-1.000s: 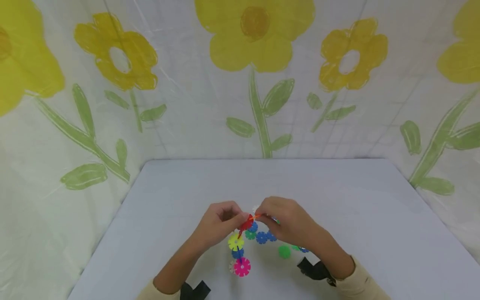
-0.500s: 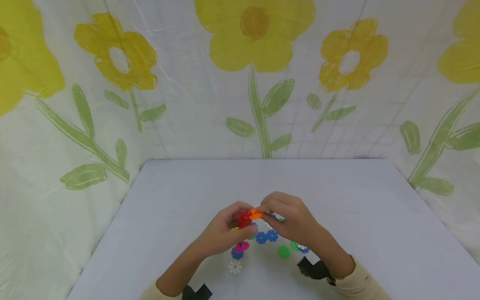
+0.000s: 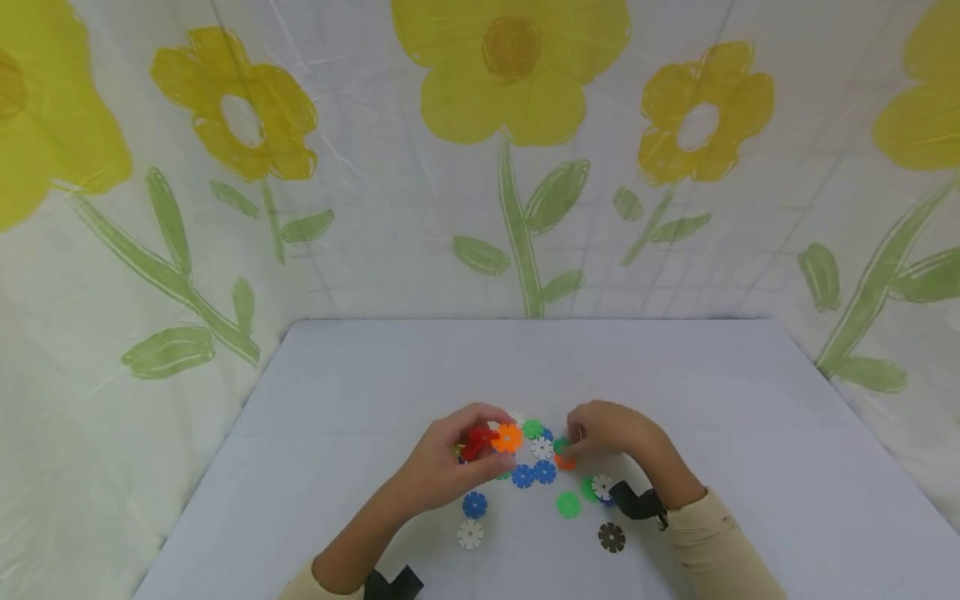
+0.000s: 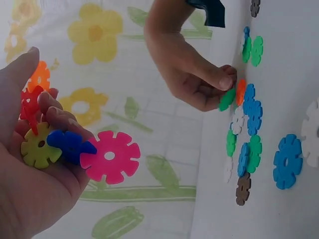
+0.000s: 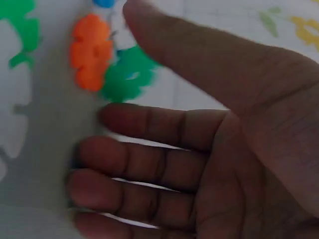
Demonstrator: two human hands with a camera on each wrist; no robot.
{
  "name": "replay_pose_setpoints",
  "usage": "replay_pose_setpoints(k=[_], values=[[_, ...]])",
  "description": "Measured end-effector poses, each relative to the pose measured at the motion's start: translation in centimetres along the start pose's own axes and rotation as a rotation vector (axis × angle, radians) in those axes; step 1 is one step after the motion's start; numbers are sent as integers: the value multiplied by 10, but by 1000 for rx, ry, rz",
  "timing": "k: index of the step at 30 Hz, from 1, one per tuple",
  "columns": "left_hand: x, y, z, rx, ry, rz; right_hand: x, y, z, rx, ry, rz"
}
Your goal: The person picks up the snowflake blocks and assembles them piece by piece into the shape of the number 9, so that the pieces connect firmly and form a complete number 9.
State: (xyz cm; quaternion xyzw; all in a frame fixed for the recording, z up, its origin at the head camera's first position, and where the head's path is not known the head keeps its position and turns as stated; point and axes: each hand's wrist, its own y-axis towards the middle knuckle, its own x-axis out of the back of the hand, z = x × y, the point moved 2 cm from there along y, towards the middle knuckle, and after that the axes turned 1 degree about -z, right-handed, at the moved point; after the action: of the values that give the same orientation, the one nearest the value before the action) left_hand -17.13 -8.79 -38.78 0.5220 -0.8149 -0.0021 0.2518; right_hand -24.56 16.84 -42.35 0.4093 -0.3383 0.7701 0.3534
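Observation:
My left hand (image 3: 435, 467) holds a chain of notched plastic discs above the table. In the left wrist view the chain runs from an orange disc (image 4: 40, 75) through red pieces (image 4: 32, 101), a yellow disc (image 4: 40, 145) and a blue disc (image 4: 72, 146) to a pink disc (image 4: 119, 157). The curled fingers cradle it, and the pink end sticks out. Low over the table, my right hand (image 3: 615, 429) has its fingertips right at a tilted green disc (image 4: 227, 99). A gap shows between its thumb and forefinger in the right wrist view. An orange disc (image 5: 91, 52) lies beside the green one.
Several loose discs lie on the white table (image 3: 360, 367), among them blue discs (image 3: 522, 476), a green disc (image 3: 567, 504), a white disc (image 3: 470, 534) and a brown disc (image 3: 612, 537). A flower-printed curtain (image 3: 390, 233) stands behind the table.
The right hand has let go of the orange disc, which now sits on the chain in the left hand. It has moved right and down to the loose discs.

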Motion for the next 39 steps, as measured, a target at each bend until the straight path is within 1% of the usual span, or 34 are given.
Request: replay_pose_setpoints(k=[2,5,7,11,13,16,18,20,23,25,28,32,34,35,37,39], values=[[0,0,1,-4,-2,9,-8,5,-10,-51,19,20],[0,1,3,-19,1,20,-15,11,-16,-70,34,5],[0,1,4,-34,5,20,-16,13,-15,-60,22,-6],[1,2,5,-61,7,12,-14,14,-10,-34,20,-1],[2,2,5,-64,5,11,-12,13,-8,-36,16,10],[2,2,5,-65,8,11,-7,10,-7,-17,-5,14],[2,2,6,-60,12,7,-3,8,-7,6,13,10],[2,2,5,-53,18,3,3,5,-6,63,56,-7],[3,2,5,-49,24,-4,11,1,0,203,147,-69],[3,2,6,-53,35,-12,16,-2,8,319,196,-126],[4,3,6,-59,49,-30,22,-9,22,465,255,-205],[5,3,7,-44,62,-58,26,-20,41,617,320,-251],[4,2,8,-28,70,-62,27,-24,49,667,320,-257],[4,2,8,-21,76,-60,26,-26,52,678,317,-255],[2,2,8,-7,85,-52,26,-30,58,679,301,-253],[2,2,8,-7,93,-42,26,-33,62,663,278,-257]])
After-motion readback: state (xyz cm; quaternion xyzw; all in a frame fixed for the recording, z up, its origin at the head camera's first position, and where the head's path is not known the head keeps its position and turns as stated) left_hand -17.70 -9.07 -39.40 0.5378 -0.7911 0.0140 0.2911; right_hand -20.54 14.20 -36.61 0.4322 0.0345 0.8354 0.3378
